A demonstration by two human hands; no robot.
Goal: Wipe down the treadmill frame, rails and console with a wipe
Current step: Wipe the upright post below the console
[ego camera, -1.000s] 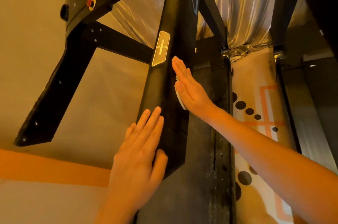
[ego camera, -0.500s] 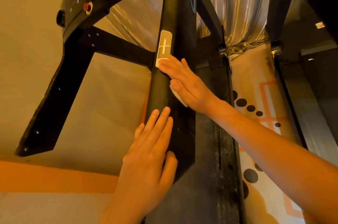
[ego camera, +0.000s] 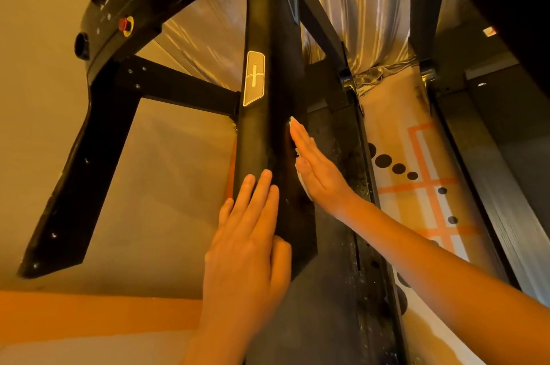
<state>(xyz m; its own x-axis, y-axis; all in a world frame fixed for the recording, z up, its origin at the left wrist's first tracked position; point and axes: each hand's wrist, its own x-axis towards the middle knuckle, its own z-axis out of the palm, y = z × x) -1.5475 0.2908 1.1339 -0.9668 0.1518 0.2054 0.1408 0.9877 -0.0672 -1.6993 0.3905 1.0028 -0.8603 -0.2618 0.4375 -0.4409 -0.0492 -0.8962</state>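
The black treadmill upright [ego camera: 262, 138] runs up the middle of the view, with a pale badge [ego camera: 254, 78] on its face. My right hand [ego camera: 315, 168] lies flat with straight fingers against the upright's right side, pressing a white wipe [ego camera: 306, 186] there; only a thin edge of the wipe shows under the palm. My left hand [ego camera: 250, 239] rests flat on the lower front of the upright, fingers straight, thumb at its right edge. The console [ego camera: 125, 1] with a red button sits at the top left.
The treadmill side rail [ego camera: 342, 245], dusty and speckled, runs down beside my right forearm. A patterned floor strip [ego camera: 416, 186] with black dots and orange lines lies to the right. A silvery curtain [ego camera: 363, 7] hangs behind. A second black frame [ego camera: 482, 180] stands at far right.
My right hand with the wipe slid from the upright's front face near the badge down and around to its right side. My left hand stayed flat on the lower upright.
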